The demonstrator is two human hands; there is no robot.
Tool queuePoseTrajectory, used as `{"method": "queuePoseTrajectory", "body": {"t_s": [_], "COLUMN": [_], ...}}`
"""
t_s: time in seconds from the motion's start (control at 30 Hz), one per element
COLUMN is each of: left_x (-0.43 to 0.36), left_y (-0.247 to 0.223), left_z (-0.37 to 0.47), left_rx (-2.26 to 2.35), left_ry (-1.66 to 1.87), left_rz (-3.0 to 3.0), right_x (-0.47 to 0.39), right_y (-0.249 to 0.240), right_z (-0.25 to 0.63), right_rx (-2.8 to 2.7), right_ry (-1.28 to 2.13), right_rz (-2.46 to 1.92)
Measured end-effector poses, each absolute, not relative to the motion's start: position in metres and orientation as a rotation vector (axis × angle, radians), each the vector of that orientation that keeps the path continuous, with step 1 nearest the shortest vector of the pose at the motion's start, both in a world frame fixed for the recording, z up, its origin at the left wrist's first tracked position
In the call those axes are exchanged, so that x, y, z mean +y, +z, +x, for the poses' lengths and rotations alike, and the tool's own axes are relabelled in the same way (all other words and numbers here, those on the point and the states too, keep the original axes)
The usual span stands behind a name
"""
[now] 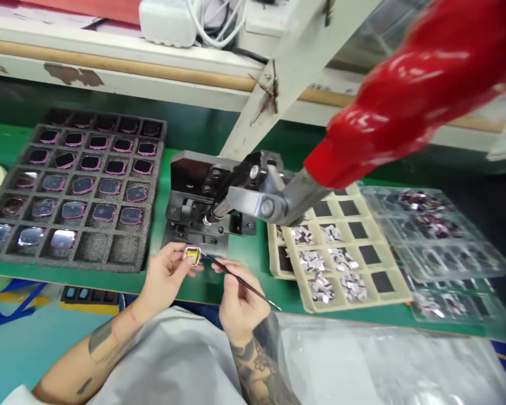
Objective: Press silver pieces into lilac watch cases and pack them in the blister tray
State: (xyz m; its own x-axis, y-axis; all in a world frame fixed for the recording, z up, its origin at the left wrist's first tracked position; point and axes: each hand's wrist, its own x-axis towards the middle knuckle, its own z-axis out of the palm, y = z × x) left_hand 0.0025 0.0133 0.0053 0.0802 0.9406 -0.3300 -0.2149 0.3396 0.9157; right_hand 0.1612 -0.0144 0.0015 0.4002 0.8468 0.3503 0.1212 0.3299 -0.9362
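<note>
One left hand, near centre, pinches a pink-framed watch case; the right hand pinches a slim black tool. A slip could scratch the case or drop it onto the worktop. Tool tip blurry, contact unclear. Far-right red lever handle cut off.

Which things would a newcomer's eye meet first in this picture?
The glossy red handle slanting in from the upper right stands out first. Then, near the lower centre, the left hand holds a small case showing yellow, and the right hand a slim dark tool. At left lies a dark compartment tray.
</note>
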Motion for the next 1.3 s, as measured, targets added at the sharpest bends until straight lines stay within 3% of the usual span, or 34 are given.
{"method": "queuePoseTrajectory", "body": {"t_s": [0.3,0.53,0.7,0.83,1.03,1.1,1.23,1.3], "left_x": [0.006,0.006,0.005,0.007,0.012,0.011,0.004,0.000], "left_y": [0.002,0.001,0.001,0.003,0.005,0.002,-0.004,-0.008], "left_z": [0.005,-0.001,0.001,0.000,-0.009,-0.009,-0.005,-0.005], "left_rx": [1.194,1.133,1.121,1.100,1.072,1.114,1.146,1.168], "left_ry": [1.025,1.072,1.116,1.130,1.144,1.161,1.133,1.110], "left_rz": [0.913,0.908,0.845,0.818,0.738,0.785,0.969,1.015], "right_x": [-0.011,-0.017,-0.017,-0.015,-0.012,-0.008,0.002,0.003], "right_y": [-0.011,-0.003,-0.001,-0.006,0.038,0.061,0.072,0.059], "right_z": [0.156,0.164,0.173,0.167,0.227,0.263,0.301,0.297], "right_rx": [-1.115,-0.994,-0.972,-0.933,-1.039,-1.260,-1.491,-1.828], "right_ry": [0.756,1.106,0.841,0.896,1.120,0.964,-0.063,-0.189], "right_rz": [-1.169,-1.064,-1.088,-1.196,-0.908,-0.934,-1.330,-1.390]}}
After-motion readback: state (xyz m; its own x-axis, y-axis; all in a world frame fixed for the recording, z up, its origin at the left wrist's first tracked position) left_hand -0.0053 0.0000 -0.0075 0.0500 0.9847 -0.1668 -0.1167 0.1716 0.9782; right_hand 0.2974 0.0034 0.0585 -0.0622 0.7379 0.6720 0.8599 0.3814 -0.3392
